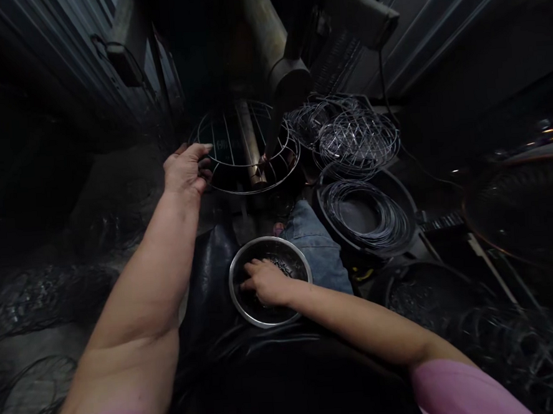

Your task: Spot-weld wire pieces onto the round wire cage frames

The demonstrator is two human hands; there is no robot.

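Note:
My left hand [190, 167] is closed on the left edge of a round wire rack [229, 166], made of rings and thin cross wires. The rack sits around a horizontal metal bar [250, 140], below the pointed tip of a machine arm [278, 116]. On my lap rests a steel bowl [303, 261] with small dark metal pieces [280, 264] inside. My right hand [266, 282] reaches into this bowl, its fingers bent down among the pieces; whether they pinch one is hidden.
Right of the machine lies a pile of round wire racks [359, 139]. Nearer, a black basin [410, 208] holds wire rings [380, 222]. More wire parts lie blurred at the lower right and left. A cable [419, 164] runs along the right.

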